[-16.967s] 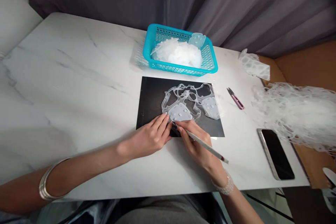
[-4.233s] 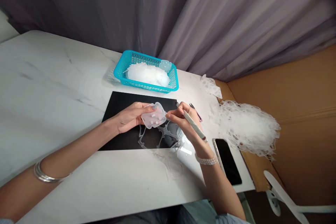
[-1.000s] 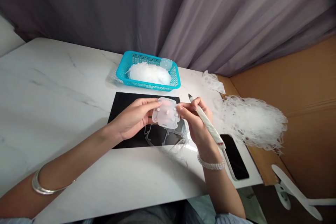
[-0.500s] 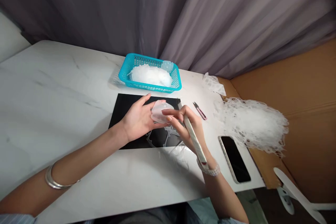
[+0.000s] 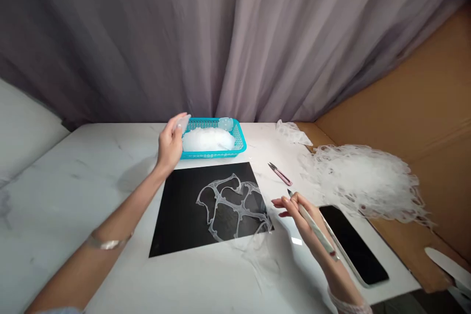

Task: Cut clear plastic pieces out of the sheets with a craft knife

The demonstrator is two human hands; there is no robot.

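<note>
My left hand (image 5: 170,146) is closed on a small, thin translucent plastic piece (image 5: 181,123), held up at the left end of the blue basket (image 5: 206,155). A white heap of similar thin pieces (image 5: 208,138) fills the basket, and one clear piece (image 5: 225,123) leans at its back right. Over the table to the right, my right hand (image 5: 303,211) grips a pale pen-shaped tool (image 5: 312,228) with a dark tip; its exact kind is unclear. On the black mat (image 5: 176,216) lies a translucent cut-out frame (image 5: 231,206), its curved strips reaching over the mat's right edge.
Thread snips (image 5: 280,174) with pink handles lie right of the mat. A phone (image 5: 355,245) rests beside my right forearm. Farther right, a big pile of white offcut frames (image 5: 368,176) spreads against the cardboard (image 5: 423,93). A crumpled translucent sheet (image 5: 292,132) lies behind.
My hands have parted: the left carried the translucent piece up and left to the basket, the right drew back rightward with the tool. The view has tilted up, and the cut-out frame is now uncovered.
</note>
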